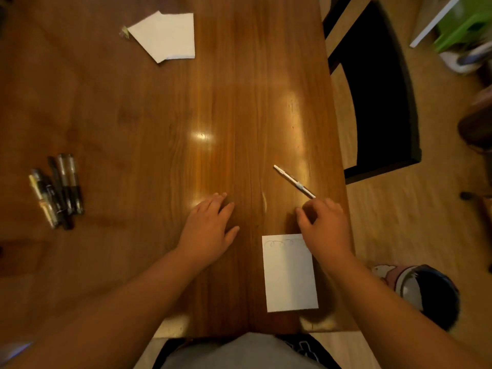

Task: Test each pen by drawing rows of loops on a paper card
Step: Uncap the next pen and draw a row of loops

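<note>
A white paper card (290, 275) lies near the table's front edge, with one faint row of loops along its top. A white pen (294, 181) lies slanted on the wood just beyond it. My right hand (326, 227) hovers over the card's top right corner with its fingers loosely curled; the pen's near end reaches its fingertips, and I see no grip on it. My left hand (210, 225) rests flat on the table to the left of the card, fingers spread. Several dark pens (57, 191) lie bunched at the far left.
White paper sheets (166, 35) lie at the far side of the wooden table (159, 115). A black chair (378, 89) stands beside the table's right edge. A round dark object (426, 291) sits on the floor at the lower right.
</note>
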A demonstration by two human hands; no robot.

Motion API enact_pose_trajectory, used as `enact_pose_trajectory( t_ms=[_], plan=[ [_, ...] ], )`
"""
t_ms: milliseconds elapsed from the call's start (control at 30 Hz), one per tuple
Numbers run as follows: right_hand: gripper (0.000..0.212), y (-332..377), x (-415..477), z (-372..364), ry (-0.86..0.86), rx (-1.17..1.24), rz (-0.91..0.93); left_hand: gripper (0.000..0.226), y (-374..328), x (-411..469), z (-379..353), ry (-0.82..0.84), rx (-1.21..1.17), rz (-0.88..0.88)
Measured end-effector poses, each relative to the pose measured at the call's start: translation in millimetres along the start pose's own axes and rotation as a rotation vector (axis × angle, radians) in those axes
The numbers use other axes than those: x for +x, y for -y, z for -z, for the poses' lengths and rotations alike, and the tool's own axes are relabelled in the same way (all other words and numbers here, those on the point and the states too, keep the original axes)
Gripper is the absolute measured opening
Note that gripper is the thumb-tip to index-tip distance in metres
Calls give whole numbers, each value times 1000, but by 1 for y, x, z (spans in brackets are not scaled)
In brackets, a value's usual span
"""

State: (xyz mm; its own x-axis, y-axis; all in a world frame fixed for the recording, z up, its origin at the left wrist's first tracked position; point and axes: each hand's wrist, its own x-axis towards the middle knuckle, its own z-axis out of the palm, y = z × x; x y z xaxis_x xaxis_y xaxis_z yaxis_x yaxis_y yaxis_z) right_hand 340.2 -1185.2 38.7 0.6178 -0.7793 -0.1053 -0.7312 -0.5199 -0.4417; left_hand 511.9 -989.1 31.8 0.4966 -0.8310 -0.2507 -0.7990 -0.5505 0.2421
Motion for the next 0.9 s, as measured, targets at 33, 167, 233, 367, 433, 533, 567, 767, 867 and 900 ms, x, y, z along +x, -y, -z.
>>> enact_pose_trajectory(
  t_ms=[33,167,233,367,433,533,567,767,867,900],
  plan=[
    [8,1,-11,3,35,36,15,53,-1,-10,2,-13,-29,16],
    [11,0,-56,7,207,60,102,38,0,-70,4,37,-252,160],
    [14,0,-75,6,307,49,165,35,3,-109,0,66,-340,272],
    [14,11,-105,-1,526,12,285,28,10,-182,-13,63,-433,430],
    [15,27,-118,-5,616,3,349,24,19,-216,-15,40,-444,518],
    [16,55,-130,-14,692,10,437,20,37,-252,-17,1,-479,600],
    [15,64,-133,-18,713,12,456,17,44,-260,-17,-14,-486,612],
    [15,128,-142,-51,778,-36,502,17,112,-282,-11,-28,-519,564],
    [16,166,-149,-75,745,-45,461,22,162,-282,-1,10,-516,490],
    [17,179,-152,-83,721,-46,441,22,178,-280,2,25,-514,467]
  ],
)
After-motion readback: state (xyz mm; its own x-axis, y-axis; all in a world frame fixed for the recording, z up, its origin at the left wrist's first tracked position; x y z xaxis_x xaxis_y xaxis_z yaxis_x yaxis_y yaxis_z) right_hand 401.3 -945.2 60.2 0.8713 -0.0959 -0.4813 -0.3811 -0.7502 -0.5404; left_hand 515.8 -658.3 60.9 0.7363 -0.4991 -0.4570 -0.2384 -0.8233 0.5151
